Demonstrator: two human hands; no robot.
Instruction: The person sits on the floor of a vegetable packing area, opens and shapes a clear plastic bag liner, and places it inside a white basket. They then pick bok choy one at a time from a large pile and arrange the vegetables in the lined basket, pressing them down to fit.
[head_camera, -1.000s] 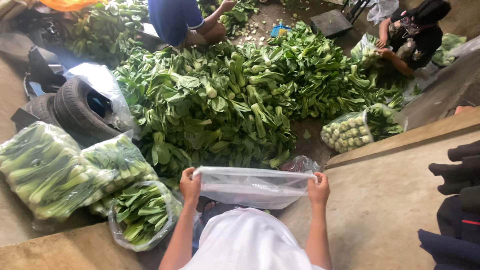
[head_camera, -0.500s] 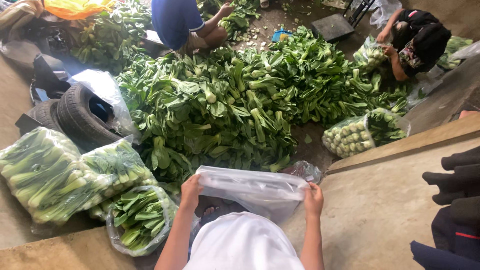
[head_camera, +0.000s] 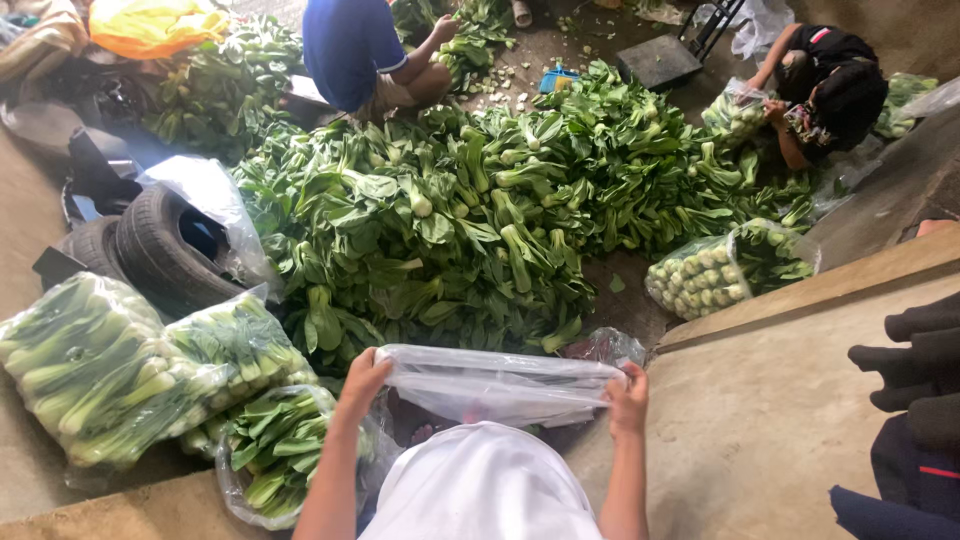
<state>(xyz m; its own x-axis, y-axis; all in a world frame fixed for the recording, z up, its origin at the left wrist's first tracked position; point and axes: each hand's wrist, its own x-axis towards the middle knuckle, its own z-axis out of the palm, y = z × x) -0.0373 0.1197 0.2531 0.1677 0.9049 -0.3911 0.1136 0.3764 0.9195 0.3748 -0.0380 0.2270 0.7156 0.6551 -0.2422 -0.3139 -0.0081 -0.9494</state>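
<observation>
Both hands grip 1 clear plastic bag (head_camera: 500, 383), stretched flat just short of the bok choy pile (head_camera: 450, 220). Left hand (head_camera: 365, 378) pinches its left edge; right hand (head_camera: 628, 398) pinches the right. Judged step: opening the bag. Next move requires parting its mouth beside the pile.

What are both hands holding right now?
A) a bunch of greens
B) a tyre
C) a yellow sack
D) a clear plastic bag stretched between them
D: the left hand and the right hand each grip one end of the clear plastic bag, held empty in front of the pile of greens.
</observation>
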